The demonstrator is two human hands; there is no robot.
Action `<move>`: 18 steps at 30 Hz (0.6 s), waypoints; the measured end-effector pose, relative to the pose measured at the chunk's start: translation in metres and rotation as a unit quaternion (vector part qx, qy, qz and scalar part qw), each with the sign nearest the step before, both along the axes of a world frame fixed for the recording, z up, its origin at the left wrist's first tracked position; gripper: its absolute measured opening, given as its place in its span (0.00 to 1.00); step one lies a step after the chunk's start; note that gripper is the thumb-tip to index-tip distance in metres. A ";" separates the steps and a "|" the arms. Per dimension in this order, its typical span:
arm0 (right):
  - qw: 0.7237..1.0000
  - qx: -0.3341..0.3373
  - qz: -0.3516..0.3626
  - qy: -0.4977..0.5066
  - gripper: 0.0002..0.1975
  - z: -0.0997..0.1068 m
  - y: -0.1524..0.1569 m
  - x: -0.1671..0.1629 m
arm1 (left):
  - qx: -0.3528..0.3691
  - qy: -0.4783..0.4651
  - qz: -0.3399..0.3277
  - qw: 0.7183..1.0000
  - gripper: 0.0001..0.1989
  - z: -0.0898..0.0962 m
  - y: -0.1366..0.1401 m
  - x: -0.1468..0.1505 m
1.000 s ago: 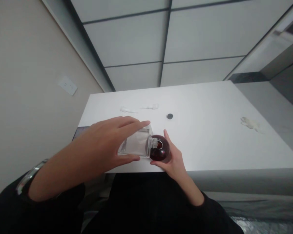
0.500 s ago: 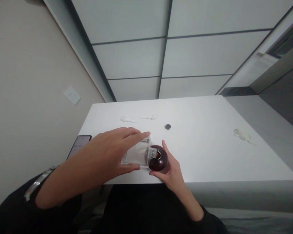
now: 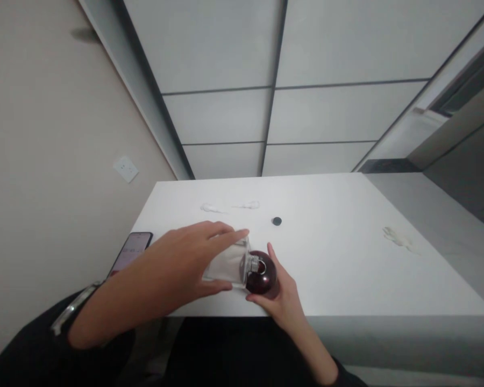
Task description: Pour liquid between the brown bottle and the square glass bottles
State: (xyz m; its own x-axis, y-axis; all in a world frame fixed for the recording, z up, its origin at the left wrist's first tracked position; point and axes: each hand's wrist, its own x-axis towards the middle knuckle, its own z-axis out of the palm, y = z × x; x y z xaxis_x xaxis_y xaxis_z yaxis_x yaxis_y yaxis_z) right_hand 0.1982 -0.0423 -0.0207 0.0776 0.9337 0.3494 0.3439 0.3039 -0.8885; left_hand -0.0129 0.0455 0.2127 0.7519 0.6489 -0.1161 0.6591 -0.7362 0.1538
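Note:
Tilted on its side, a clear square glass bottle (image 3: 228, 263) is gripped by my left hand (image 3: 199, 250), thumb below and fingers above. Its threaded neck lies over the opening of a dark red-brown round bottle (image 3: 262, 279). My right hand (image 3: 284, 295) is wrapped around that bottle from the right, near the front edge of the white table (image 3: 326, 258). The bottle's lower part is hidden by its own top and my fingers. Whether liquid is flowing between the two cannot be made out.
A small dark round cap (image 3: 277, 221) lies beyond my hands. Two thin whitish pieces (image 3: 248, 205) are farther back. A crumpled pale glove-like item (image 3: 399, 237) lies at the right. A phone (image 3: 133, 250) is at the left edge, near a wall socket (image 3: 126, 169).
The whole view has shifted, so the table and hands appear slightly lower. My hands and the two bottles keep nearly the same position relative to each other.

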 end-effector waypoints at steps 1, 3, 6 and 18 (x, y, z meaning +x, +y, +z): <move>1.000 -0.002 0.001 -0.003 0.63 0.000 0.000 0.001 | -0.001 -0.001 -0.003 1.000 0.38 0.000 0.000 -0.001; 1.000 -0.001 0.003 -0.009 0.62 0.001 0.000 0.002 | 0.000 -0.004 -0.009 1.000 0.38 0.000 0.001 -0.002; 1.000 0.004 0.001 -0.015 0.62 0.000 -0.001 0.003 | 0.006 -0.003 -0.015 1.000 0.37 0.000 0.002 -0.003; 1.000 -0.003 0.002 -0.013 0.61 0.002 -0.001 0.002 | 0.003 -0.009 -0.022 1.000 0.36 0.002 0.004 -0.001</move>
State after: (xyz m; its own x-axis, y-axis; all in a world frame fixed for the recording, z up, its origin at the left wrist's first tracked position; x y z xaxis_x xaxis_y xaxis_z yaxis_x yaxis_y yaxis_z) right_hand 0.2004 -0.0432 -0.0192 0.0650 0.9360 0.3460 0.3665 0.3001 -0.8807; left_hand -0.0135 0.0495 0.2143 0.7818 0.6156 -0.0989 0.6231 -0.7654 0.1610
